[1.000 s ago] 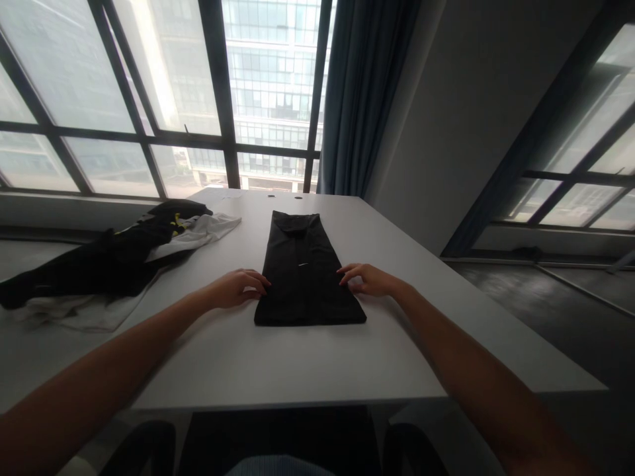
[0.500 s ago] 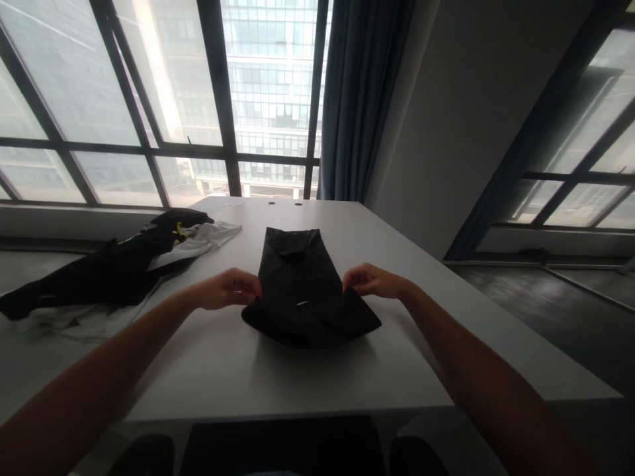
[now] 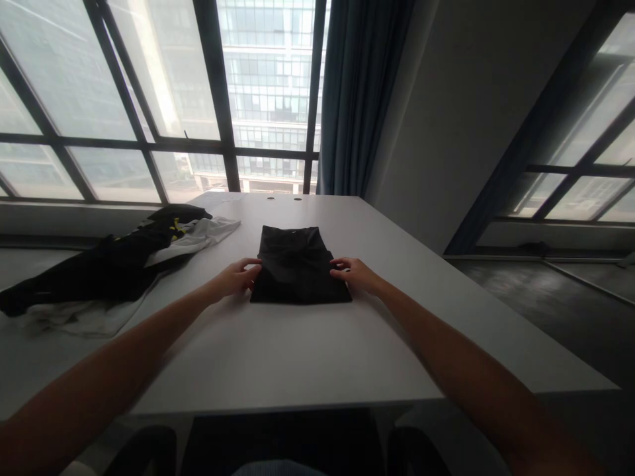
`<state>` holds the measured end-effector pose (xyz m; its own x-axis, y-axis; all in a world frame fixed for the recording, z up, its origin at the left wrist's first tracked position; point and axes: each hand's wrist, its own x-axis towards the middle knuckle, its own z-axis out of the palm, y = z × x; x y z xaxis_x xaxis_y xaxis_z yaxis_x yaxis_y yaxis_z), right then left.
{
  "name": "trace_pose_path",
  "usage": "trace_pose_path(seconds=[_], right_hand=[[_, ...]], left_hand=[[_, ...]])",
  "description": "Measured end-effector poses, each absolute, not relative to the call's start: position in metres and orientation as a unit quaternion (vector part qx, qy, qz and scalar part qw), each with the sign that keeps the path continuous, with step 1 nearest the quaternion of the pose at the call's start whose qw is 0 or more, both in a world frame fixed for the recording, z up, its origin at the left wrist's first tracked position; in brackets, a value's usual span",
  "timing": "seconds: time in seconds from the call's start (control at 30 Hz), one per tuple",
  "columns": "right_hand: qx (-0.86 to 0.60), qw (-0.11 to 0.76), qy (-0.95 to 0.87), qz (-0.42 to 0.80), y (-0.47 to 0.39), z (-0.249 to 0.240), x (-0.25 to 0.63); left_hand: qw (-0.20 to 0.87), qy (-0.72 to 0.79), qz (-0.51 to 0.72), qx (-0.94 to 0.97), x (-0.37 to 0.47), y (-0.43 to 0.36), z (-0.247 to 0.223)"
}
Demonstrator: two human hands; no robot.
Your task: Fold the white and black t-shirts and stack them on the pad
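A black garment, folded into a flat block, lies on the white table in front of me. Its near edge is straight, and the far end is narrower. My left hand is at its left side, fingertips touching the edge, with the fingers slightly curved and apart. On the opposite side, my right hand rests its fingertips against the right edge, fingers loosely spread. Neither hand is closed around the cloth. The small white mark on the garment is hidden now.
A loose heap of black clothes with a white piece lies at the left of the table. Windows and a blue curtain stand behind. A dark chair part shows below the table's front edge.
The raised near end of the garment has been folded over away from me and laid flat, covering the white mark. My hands have moved slightly away from me and released their pinch.
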<state>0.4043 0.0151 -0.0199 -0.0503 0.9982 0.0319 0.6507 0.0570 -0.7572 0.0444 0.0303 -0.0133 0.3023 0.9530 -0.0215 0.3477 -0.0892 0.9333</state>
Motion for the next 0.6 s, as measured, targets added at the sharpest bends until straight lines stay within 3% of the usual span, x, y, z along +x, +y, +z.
trace_pose_path(seconds=[0.37,0.6], right_hand=[[-0.595,0.258,-0.695,0.31,0.016,-0.024,0.41],[-0.57,0.205,-0.727,0.324,0.006,-0.011,0.412]], left_hand=[[0.428,0.496,0.228,0.72,0.035,0.024,-0.007],[0.338,0.523,0.161,0.765,0.039,0.014,-0.008]])
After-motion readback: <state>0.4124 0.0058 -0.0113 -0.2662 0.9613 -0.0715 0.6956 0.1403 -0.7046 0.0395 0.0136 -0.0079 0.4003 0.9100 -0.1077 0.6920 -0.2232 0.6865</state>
